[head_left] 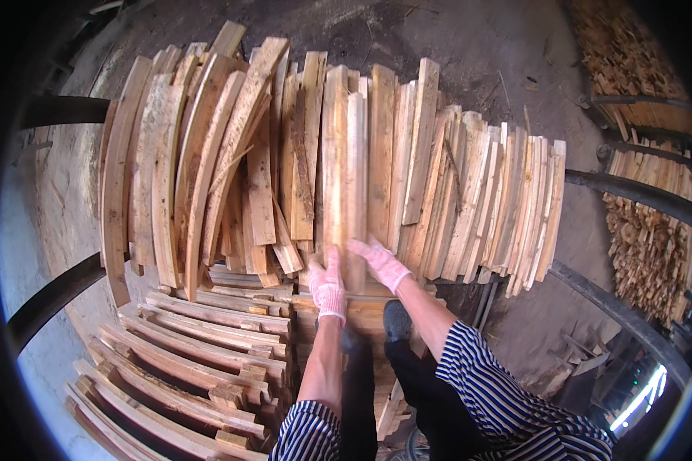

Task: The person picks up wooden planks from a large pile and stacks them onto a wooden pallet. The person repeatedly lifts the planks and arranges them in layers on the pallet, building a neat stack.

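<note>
Two pale wooden boards, one wide (334,146) and one narrow (357,169), lie lengthwise before me, their near ends blurred. My left hand (327,290), in a pinkish-white knit glove, is at the near left end with its fingers on the wood. On the other side my right hand (382,263), gloved alike, reaches in from the right and touches the same boards with thumb and fingertips. The boards' near ends stick out between both hands. Under and beside them spreads a wide row of rough wooden boards (384,127), packed side by side, some tilted across others on the left.
Dark metal bars (600,188) run out at both sides of the row. At the lower left stands a layered stack of boards (192,346) with small spacer blocks. More cut wood (646,230) is piled at the far right. My feet (397,321) are just below the hands.
</note>
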Motion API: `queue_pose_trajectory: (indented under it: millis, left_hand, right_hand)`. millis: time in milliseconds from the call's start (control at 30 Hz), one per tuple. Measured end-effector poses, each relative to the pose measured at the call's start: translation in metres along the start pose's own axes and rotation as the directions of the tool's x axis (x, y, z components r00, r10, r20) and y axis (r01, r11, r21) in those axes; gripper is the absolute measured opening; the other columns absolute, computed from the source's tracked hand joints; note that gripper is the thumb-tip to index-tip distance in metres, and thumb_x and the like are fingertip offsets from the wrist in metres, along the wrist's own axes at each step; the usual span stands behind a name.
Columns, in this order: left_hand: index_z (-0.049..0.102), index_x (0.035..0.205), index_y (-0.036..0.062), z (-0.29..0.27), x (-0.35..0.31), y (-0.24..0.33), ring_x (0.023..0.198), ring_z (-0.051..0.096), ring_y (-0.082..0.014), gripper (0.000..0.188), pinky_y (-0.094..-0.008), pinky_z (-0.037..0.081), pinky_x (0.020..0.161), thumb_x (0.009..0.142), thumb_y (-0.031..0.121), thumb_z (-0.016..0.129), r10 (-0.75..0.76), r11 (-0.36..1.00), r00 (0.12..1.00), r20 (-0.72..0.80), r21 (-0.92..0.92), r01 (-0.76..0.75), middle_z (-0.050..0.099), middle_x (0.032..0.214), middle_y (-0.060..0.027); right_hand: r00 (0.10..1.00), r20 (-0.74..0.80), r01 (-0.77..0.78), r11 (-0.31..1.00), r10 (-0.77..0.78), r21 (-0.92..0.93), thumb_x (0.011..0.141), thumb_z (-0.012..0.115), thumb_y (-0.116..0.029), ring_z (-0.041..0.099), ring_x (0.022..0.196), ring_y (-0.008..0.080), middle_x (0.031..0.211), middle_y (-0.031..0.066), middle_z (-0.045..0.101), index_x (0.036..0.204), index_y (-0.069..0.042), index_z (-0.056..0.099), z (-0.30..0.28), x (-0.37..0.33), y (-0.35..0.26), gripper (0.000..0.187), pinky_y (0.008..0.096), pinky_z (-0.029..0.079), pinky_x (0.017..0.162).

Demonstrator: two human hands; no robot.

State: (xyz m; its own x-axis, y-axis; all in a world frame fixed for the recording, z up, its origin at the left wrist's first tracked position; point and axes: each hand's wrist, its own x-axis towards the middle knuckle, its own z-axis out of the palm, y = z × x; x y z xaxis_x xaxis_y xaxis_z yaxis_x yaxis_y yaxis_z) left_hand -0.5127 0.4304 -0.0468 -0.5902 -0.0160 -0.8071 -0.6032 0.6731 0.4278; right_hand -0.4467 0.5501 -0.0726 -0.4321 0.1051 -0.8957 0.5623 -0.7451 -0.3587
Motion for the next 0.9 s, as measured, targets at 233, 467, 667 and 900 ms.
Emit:
queue_pose_trajectory:
  millis: [233,467,667,900]
  left_hand:
    - [0.053,0.138,-0.0025,0.009,-0.076,0.117,0.109,0.067,-0.0273,0.091,-0.0371,0.055,0.093,0.078,0.06,0.08,0.069,0.986,0.92,0.386,-0.164,-0.005,0.067,0.122,-0.02]
    - [0.057,0.135,0.0024,-0.027,-0.165,0.117,0.101,0.067,-0.0217,0.072,-0.0363,0.057,0.088,0.086,0.051,0.077,0.046,0.879,0.837,0.545,-0.42,0.225,0.067,0.12,-0.0111]
    - [0.067,0.119,-0.0016,-0.085,-0.248,0.059,0.089,0.067,-0.0168,0.066,-0.0334,0.055,0.076,0.084,0.053,0.08,-0.102,0.986,0.84,0.532,-0.059,0.156,0.071,0.103,-0.0092]
    - [0.057,0.129,0.0027,-0.209,-0.431,0.138,0.079,0.067,-0.0239,0.065,-0.0376,0.055,0.061,0.089,0.051,0.073,0.031,0.993,0.799,0.6,-0.111,0.045,0.067,0.106,-0.014]
  right_hand:
    - [0.993,0.084,0.067,0.988,-0.079,0.138,0.094,0.069,-0.046,0.054,0.125,0.0185,0.133,0.0095,0.061,0.142,-0.005,0.056,-0.061,-0.101,-0.096,0.064,0.0335,0.042,0.109]
    - [0.971,0.047,0.24,0.945,-0.235,-0.221,0.098,0.067,-0.037,0.059,0.118,0.0197,0.131,0.0103,0.064,0.133,-0.003,0.063,-0.035,-0.221,-0.124,0.049,0.0322,0.044,0.107]
    - [0.98,0.163,-0.169,0.921,0.117,0.351,0.098,0.066,-0.035,0.064,0.116,0.0304,0.13,0.0161,0.066,0.137,-0.002,0.056,-0.018,-0.26,-0.06,0.052,0.0453,0.052,0.101]
    - [0.973,0.23,-0.068,0.923,-0.022,0.378,0.086,0.079,-0.037,0.064,0.116,0.0315,0.13,0.0143,0.064,0.141,-0.002,0.051,0.026,-0.373,-0.039,0.071,0.0487,0.053,0.102]
